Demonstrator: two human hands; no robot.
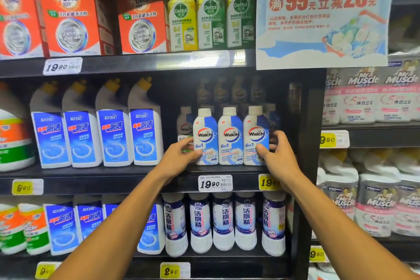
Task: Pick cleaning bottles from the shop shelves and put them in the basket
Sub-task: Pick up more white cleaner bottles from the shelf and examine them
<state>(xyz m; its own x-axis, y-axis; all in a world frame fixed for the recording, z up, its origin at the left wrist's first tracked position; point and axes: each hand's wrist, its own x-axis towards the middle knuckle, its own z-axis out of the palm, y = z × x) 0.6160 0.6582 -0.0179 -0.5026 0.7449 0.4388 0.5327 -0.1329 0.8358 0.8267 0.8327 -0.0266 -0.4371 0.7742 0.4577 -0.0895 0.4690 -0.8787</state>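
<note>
White and blue plastic, three Walch bottles lined up at the near edge of the middle shelf (136,178), more of the same tucked behind. Left hand (181,157) curled round the left bottle (205,136), thumb across the lower label, fingers wrapped to its far-left side. Right hand (276,154) doing the same on the right bottle (255,135), thumb on the front, fingers hooked round the right side. Middle bottle (230,136) untouched, squeezed between the two, touching or close to it. Probably full, so a fair bit of weight for the size, stiff walls though, shouldn't squash much. Glossy shrink label looks slick, so a grip low on the straight body, about where both hands sit now, beats grabbing the narrower shoulder or cap. Rounded shape, easy to wrap. Not fragile, but a drop could pop a cap. Pulling both outer ones straight toward the near side might wobble the middle one. No basket anywhere in view, so can't tell where it is. Blue toilet cleaners (100,134) off to the left, price tag (215,183) just below.
</note>
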